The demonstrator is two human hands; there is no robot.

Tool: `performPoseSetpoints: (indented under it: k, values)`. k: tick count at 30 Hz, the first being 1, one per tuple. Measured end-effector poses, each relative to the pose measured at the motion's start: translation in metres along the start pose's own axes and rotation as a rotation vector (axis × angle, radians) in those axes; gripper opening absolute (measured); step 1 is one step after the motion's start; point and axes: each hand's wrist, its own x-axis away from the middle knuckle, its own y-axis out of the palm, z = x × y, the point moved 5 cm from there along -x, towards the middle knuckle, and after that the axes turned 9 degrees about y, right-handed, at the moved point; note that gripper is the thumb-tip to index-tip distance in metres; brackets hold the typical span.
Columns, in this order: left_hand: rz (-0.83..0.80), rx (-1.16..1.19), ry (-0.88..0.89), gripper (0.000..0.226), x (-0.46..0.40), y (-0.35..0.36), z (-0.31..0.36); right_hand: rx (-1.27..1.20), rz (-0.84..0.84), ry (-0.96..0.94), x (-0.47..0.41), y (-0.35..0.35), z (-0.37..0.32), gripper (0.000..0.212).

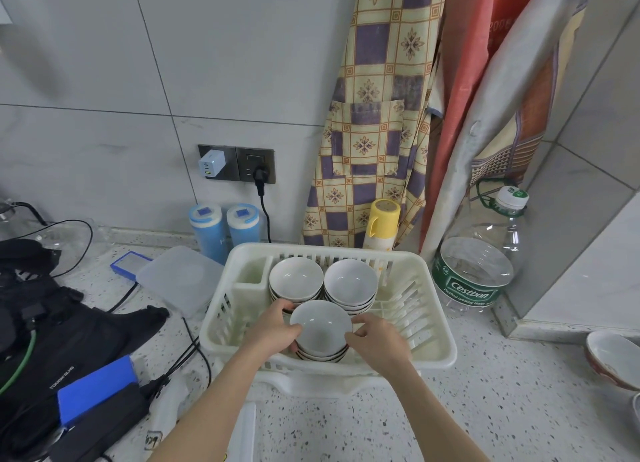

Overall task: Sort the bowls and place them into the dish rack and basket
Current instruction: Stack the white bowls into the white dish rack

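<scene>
**Two-Handed Grip on Front Bowl Stack in Rack**

Gripped from both sides: front stack of white bowls (321,330), left hand (273,326) curled round the left rim with thumb over the edge, right hand (375,340) curled round the right rim, fingertips on the lip. Both hands clamped on the stack, not apart from it. Located at the near side of the white plastic dish rack (433,344), inside its main compartment. Stack of several bowls with dark rim lines (exact count not readable).

Behind it, side by side and just touching or nearly so: left rear bowl stack (296,278) and right rear bowl stack (350,281), both upright, openings upward. Left of these, a narrow cutlery compartment (251,271) moulded into the rack.

Rack resting on the speckled countertop (502,392). Just left of the rack: translucent lidded container (178,278). Behind: two blue canisters (225,226) and a yellow flask (381,224) against the wall. Right of the rack: large clear water bottle (478,253). Far right edge: a patterned bowl (611,357), well apart from the rack (partly cut off). Far left: black gear and cables (52,323).
</scene>
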Motion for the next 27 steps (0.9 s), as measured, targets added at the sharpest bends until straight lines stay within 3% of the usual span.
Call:
performPoseSetpoints:
  k: [4, 8, 15, 18, 22, 27]
  values:
    - [0.013, -0.007, -0.005, 0.037, 0.001, 0.000, -0.001, 0.007, 0.042, 0.021, -0.001, -0.001, 0.002, 0.036]
    - [0.033, -0.009, -0.005, 0.038, -0.001, -0.001, -0.002, 0.069, 0.065, 0.066, -0.006, 0.001, 0.004, 0.019]
    - [0.048, -0.004, -0.008, 0.034, -0.006, -0.002, -0.005, 0.088, 0.032, 0.099, -0.011, 0.005, 0.007, 0.030]
    - [0.091, -0.019, -0.011, 0.029, -0.007, -0.004, -0.007, 0.111, -0.045, 0.156, -0.014, 0.010, 0.009, 0.043]
    - [0.168, -0.073, -0.014, 0.014, -0.007, -0.007, -0.008, 0.068, -0.190, 0.217, -0.021, 0.016, 0.009, 0.031]
    - [0.155, -0.098, -0.011, 0.029, -0.010, -0.006, -0.006, -0.052, -0.282, 0.264, -0.029, 0.022, 0.012, 0.032]
